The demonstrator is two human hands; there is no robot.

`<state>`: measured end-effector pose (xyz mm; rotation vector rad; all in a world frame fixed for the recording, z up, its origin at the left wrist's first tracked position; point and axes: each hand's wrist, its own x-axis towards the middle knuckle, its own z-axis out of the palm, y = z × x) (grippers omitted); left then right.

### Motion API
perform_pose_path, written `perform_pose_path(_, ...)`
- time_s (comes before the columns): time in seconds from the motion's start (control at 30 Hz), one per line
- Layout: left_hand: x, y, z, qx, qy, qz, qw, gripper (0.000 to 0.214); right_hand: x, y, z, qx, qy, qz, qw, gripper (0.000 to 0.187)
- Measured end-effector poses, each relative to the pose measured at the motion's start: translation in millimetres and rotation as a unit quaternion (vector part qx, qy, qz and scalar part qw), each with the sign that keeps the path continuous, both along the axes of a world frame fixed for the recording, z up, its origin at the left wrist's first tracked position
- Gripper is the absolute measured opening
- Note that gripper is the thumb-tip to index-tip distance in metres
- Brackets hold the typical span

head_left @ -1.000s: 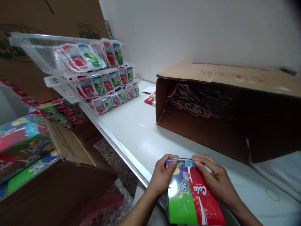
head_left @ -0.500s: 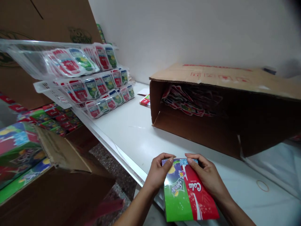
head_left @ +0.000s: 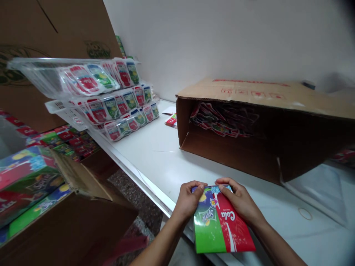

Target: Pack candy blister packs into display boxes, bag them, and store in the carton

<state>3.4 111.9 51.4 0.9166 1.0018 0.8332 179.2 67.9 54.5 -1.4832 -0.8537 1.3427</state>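
A flat printed carton (head_left: 213, 225), green with "Sprite" on one half and red with "Cola" on the other, is between my hands at the table's front edge. My left hand (head_left: 190, 199) pinches its far left corner, thumb on top and fingers behind. At the far right corner my right hand (head_left: 238, 199) grips it the same way. The lettering appears upside down to me. Beyond my hands, a cardboard box (head_left: 222, 157) lies on its side, its opening toward me, with a heap of red and green can-shaped packets (head_left: 219, 120) inside.
Stacked clear plastic trays (head_left: 59, 107) with rows of can-shaped packets stand at the table's left edge. An open box (head_left: 83, 218) of printed cartons (head_left: 24, 177) is at lower left. A rubber band (head_left: 305, 213) lies on the white table (head_left: 146, 159) at right.
My view has shifted slightly, so the trays and left boxes sit a little lower and farther right. Both hands keep hold of the carton; my right hand has moved slightly inward.
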Motion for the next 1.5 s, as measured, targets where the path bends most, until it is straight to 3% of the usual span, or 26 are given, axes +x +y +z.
perform_pose_path(0.27,-17.3,-6.6,0.2,0.119,0.079,-0.018,0.99,0.048,7.9,-20.1,-11.2,0.002,-0.019,-0.045,0.999,0.059)
perform_pose_path(0.43,-20.8,-12.1,0.2,0.108,0.085,-0.025,0.99,0.039,5.4,-38.8,-11.6,0.01,0.012,-0.025,1.0,0.064)
perform_pose_path(0.53,-14.6,-12.5,10.6,0.128,0.066,-0.036,0.989,0.036,1.0,-44.0,0.0,0.025,0.007,-0.042,0.999,0.057)
perform_pose_path(0.6,-10.6,-10.4,23.7,0.202,0.046,-0.07,0.976,0.031,-0.6,-52.9,6.3,0.085,-0.055,-0.089,0.991,0.05)
perform_pose_path(0.63,-9.2,-8.1,30.7,0.26,0.036,-0.091,0.961,0.027,-1.6,-60.4,7.5,0.141,-0.11,-0.117,0.977,0.044)
perform_pose_path(0.7,-7.8,-0.7,41.0,0.389,0.033,-0.122,0.912,0.022,-4.7,-81.1,5.2,0.272,-0.243,-0.146,0.919,0.033)
perform_pose_path(0.77,-7.8,8.4,42.5,0.465,0.066,-0.123,0.874,0.023,-8.2,-104.8,-1.7,0.378,-0.342,-0.108,0.854,0.024)
perform_pose_path(0.8,-7.9,12.0,39.6,0.471,0.091,-0.111,0.87,0.024,-8.7,-115.0,-5.4,0.412,-0.365,-0.073,0.831,0.022)
perform_pose_path(0.87,-6.7,13.7,29.7,0.432,0.131,-0.069,0.89,0.03,-4.0,-126.1,-10.4,0.439,-0.377,-0.038,0.814,0.024)
perform_pose_path(0.9,-4.8,10.6,24.4,0.395,0.138,-0.042,0.907,0.034,1.1,-125.9,-11.1,0.425,-0.373,-0.053,0.823,0.029)
perform_pose_path(1.0,7.9,-13.0,16.4,0.291,0.114,0.018,0.95,0.054,16.8,-107.5,-9.0,0.275,-0.329,-0.141,0.893,0.05)
perform_pose_path(1.07,19.0,-30.9,18.8,0.258,0.098,0.019,0.961,0.067,14.0,-94.9,-9.9,0.198,-0.289,-0.103,0.931,0.056)
perform_pose_path(1.1,23.7,-36.5,21.6,0.248,0.089,0.008,0.965,0.072,6.7,-92.7,-12.2,0.189,-0.285,-0.067,0.937,0.057)
perform_pose_path(1.2,29.6,-29.6,31.7,0.187,0.026,-0.075,0.979,0.072,-27.5,-105.3,-23.1,0.247,-0.342,-0.031,0.906,0.065)
perform_pose_path(1.3,29.4,3.5,41.3,0.14,-0.02,-0.198,0.97,0.058,-43.0,-128.0,-25.8,0.296,-0.405,-0.013,0.865,0.059)
perform_pose_path(1.4,34.0,30.0,47.7,0.132,0.003,-0.247,0.96,0.045,-5.4,-138.9,-15.7,0.281,-0.424,0.025,0.861,0.039)
perform_pose_path(1.43,37.0,33.9,48.7,0.124,0.008,-0.256,0.959,0.044,19.4,-138.5,-12.9,0.26,-0.43,0.013,0.865,0.033)
perform_pose_path(1.5,44.5,35.2,48.7,0.105,0.009,-0.27,0.957,0.046,81.3,-131.8,-12.4,0.195,-0.447,-0.078,0.87,0.031)
